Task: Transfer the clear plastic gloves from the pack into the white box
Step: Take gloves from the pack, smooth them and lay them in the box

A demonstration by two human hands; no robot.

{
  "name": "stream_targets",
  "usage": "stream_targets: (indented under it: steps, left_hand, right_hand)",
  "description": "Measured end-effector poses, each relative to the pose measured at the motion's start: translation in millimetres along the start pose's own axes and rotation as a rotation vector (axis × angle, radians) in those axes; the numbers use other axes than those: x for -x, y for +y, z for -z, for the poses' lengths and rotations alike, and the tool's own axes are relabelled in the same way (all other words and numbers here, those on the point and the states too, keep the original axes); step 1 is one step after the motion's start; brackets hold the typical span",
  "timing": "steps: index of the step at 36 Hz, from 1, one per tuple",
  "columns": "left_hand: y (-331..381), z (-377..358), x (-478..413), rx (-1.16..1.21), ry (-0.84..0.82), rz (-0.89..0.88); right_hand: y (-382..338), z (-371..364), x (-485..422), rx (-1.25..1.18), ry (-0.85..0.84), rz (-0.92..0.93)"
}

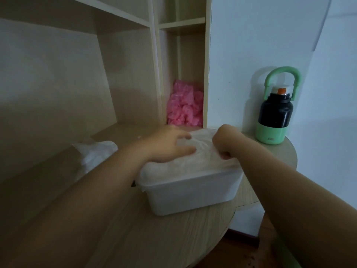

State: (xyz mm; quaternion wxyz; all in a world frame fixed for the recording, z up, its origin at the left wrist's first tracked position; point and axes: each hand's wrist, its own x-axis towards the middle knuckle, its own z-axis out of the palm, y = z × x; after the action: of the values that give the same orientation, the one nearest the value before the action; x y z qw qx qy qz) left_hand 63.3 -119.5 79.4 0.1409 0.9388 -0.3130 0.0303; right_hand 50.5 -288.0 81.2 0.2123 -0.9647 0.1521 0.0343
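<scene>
Pressing down on the gloves [195, 153], your left hand [166, 145] lies flat with its fingers spread over the heap that fills the box [189, 194]. Just to its right, your right hand [226, 141] has its fingers curled and pinches the gloves at the box's right rim. The crumpled pack [96, 153] lies left of your left forearm on the table [135, 229]. Beyond your hands, pink plastic [184, 105] fills a shelf [154, 64] compartment; a bottle [274, 113] stands beyond your right hand.

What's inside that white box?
The white box is filled to its rim with clear plastic gloves; the left hand rests on them, the right hand grips them. What lies beneath is covered.
</scene>
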Motion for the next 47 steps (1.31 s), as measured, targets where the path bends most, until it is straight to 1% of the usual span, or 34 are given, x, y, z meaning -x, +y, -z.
stream_targets:
  steps: [1,2,3,4,5,7,9,11,12,13,14,15,18,21,23,25,27,29,32,34,36,38,41,43,45,47]
  left_hand:
    - [-3,-7,-4,-0.042,-0.093,0.048]
    - [-5,-13,-6,-0.091,-0.175,0.088]
    - [-7,-18,-9,-0.139,-0.245,0.108]
    - [-7,-21,-10,-0.172,-0.299,0.115]
    - [-6,-22,-10,-0.178,-0.331,0.117]
    - [-6,-22,-8,-0.106,-0.337,0.120]
    - [-7,-18,-5,0.055,-0.266,0.112]
    - [-9,-14,-2,0.190,-0.125,0.096]
    - [-10,-12,-1,0.202,-0.072,0.094]
    - [-10,-11,-1,0.181,-0.054,0.094]
    - [-11,-11,-1,0.134,-0.076,0.088]
    - [-13,-12,-1,0.054,-0.132,0.093]
    - [-14,-20,-6,-0.215,-0.372,0.155]
    - [-8,-28,-14,-0.319,-0.559,0.176]
    - [0,-31,-17,-0.367,-0.672,0.183]
    - [0,-33,-18,-0.397,-0.723,0.170]
    - [-4,-30,-16,-0.368,-0.667,0.158]
    - [-10,-21,-9,-0.248,-0.521,0.164]
    - [-14,6,10,0.028,-0.218,0.137]
    - [-21,24,28,0.189,-0.006,0.115]
    - [-35,37,47,0.287,0.178,0.131]
    - [-58,43,68,0.328,0.338,0.175]
    - [-94,38,95,0.347,0.485,0.298]
    - [-116,28,108,0.353,0.543,0.383]
    - [-136,13,117,0.368,0.577,0.447]
    - [-155,-4,126,0.358,0.573,0.484]
  right_hand:
    - [2,-2,0,-0.111,-0.008,0.028]
    - [5,-4,-1,-0.123,0.038,0.036]
    - [4,-2,2,-0.101,0.069,0.033]
    - [6,-3,1,-0.024,0.105,0.045]
    - [7,-5,0,0.009,0.161,0.078]
    - [7,-2,2,0.122,0.337,0.246]
    - [3,3,5,0.247,0.390,0.419]
    - [-1,5,9,0.208,0.272,0.516]
    - [-4,5,10,0.172,0.187,0.542]
    - [-5,2,10,0.162,0.099,0.558]
    - [-5,0,9,0.182,0.009,0.547]
    - [-5,-3,6,0.227,-0.069,0.520]
    - [-2,-11,0,0.447,-0.271,0.434]
    - [-1,-20,-5,0.603,-0.431,0.352]
    - [-2,-27,-9,0.635,-0.494,0.304]
    - [-1,-28,-11,0.628,-0.504,0.296]
    - [-1,-22,-6,0.580,-0.450,0.317]
    - [-1,-15,-3,0.465,-0.389,0.324]
    - [-10,-8,2,0.277,-0.303,0.332]
    - [-24,-7,7,0.200,-0.209,0.382]
    - [-44,-10,16,0.157,-0.051,0.482]
    - [-71,-21,26,0.088,0.057,0.574]
    - [-110,-42,41,-0.107,0.079,0.639]
    - [-130,-57,50,-0.206,0.086,0.668]
    - [-148,-76,56,-0.293,0.074,0.685]
    - [-167,-95,60,-0.353,0.037,0.671]
